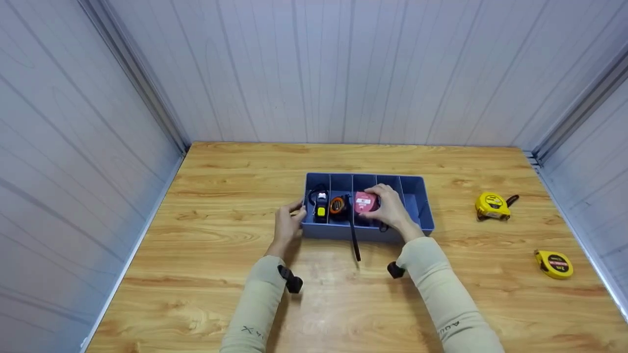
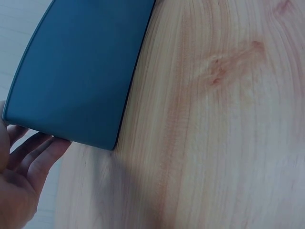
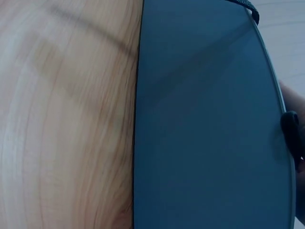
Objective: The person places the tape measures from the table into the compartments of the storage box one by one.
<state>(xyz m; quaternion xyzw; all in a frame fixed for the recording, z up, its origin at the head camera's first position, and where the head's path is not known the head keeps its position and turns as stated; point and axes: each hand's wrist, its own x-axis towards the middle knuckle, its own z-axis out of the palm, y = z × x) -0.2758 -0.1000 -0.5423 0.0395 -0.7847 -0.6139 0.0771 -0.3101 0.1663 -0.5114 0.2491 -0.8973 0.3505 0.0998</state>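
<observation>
One rounded pink tape measure (image 1: pixel 363 201) between curled right fingers (image 1: pixel 381 189), left fingers (image 2: pixel 46 161) straight against smooth tray (image 2: pixel 76 71)

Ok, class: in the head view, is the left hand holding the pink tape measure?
No, the right hand grips the pink tape measure, while the left hand touches the blue tray.

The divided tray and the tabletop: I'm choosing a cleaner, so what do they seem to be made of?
Divided tray: probably plastic, smooth and low-sheen, judging by its thin, evenly colored walls.
Tabletop: wood or wood-look laminate, slightly glossy; it shows grain and pale reflections, but the look leaves open which.
</observation>
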